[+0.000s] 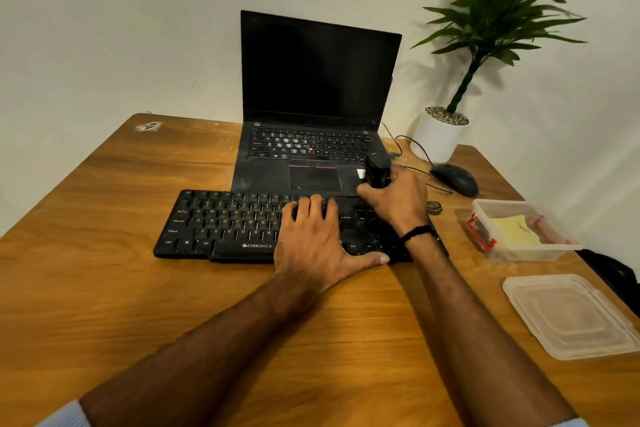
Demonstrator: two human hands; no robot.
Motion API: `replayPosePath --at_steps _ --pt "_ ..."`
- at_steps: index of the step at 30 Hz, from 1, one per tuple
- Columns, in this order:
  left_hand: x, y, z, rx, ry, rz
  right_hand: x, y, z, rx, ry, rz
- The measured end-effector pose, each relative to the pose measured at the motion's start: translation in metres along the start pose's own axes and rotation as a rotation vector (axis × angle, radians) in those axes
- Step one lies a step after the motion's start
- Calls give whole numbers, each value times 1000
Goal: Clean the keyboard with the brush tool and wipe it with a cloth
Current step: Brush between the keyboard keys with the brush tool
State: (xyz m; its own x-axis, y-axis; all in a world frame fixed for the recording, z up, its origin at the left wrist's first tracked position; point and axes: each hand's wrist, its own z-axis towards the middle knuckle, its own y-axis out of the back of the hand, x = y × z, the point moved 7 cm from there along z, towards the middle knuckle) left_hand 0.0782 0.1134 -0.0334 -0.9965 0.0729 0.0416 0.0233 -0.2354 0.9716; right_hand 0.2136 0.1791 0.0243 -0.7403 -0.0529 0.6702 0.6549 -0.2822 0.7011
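The keyboard [221,225] lies flat on the table [104,218], directly under both hands, with its long side toward the person. The right hand [398,201] is curled around the brush tool [377,168], a dark, thick body that stands up out of the fist above the right end of the keys. The fingers hide its lower end, so I cannot tell if the bristles point down. The left hand [311,243] holds nothing. Its fingers lie nearly straight on the middle keys, just left of the grip, and the thumb is spread along the front edge.

To brush well, I think the left hand should press the keyboard down so it does not slide, but stay off the rows to be swept. The strokes should be light and go along the rows, pushing the dust away from the laptop [318,73], which is just behind the grip. A thin cable runs right of the grip to the mouse [455,178], and the tool could catch it. The cloth [516,229] lies in an open container [498,203] farther right, with the lid [571,315] nearer the person, ready for the wiping.
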Motion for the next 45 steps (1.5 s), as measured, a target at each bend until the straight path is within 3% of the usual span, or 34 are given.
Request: replayPosePath --at_steps 3,7,11,15,18,19,22,28,32,35,41,45 --pt "0 0 0 -10 1 -15 4 -19 1 188 -5 135" --pt "1 -1 0 -14 2 -18 1 1 6 -87 -39 -88" --pt "1 0 1 0 0 -9 -4 -18 5 184 -43 151" --pt "2 -1 0 4 2 -13 -12 4 11 -56 -60 -27" --pt "0 -1 1 14 -6 -9 -13 -16 5 199 -47 167" --pt "0 -1 1 12 -5 -14 -14 -15 4 187 -54 190" --pt "3 -2 1 -7 13 -28 -20 10 11 -97 -43 51" --pt "6 -1 2 -29 27 -29 -46 26 13 -166 -149 352" --pt "15 -1 0 -33 45 -26 -62 24 17 -131 -264 656" --pt "25 0 -5 -11 62 -8 -69 26 19 -107 -278 737" --pt "35 4 -11 18 71 -3 -67 40 20 -80 -200 590" --pt "12 7 -4 21 -18 -6 -60 33 22 8 -144 516"
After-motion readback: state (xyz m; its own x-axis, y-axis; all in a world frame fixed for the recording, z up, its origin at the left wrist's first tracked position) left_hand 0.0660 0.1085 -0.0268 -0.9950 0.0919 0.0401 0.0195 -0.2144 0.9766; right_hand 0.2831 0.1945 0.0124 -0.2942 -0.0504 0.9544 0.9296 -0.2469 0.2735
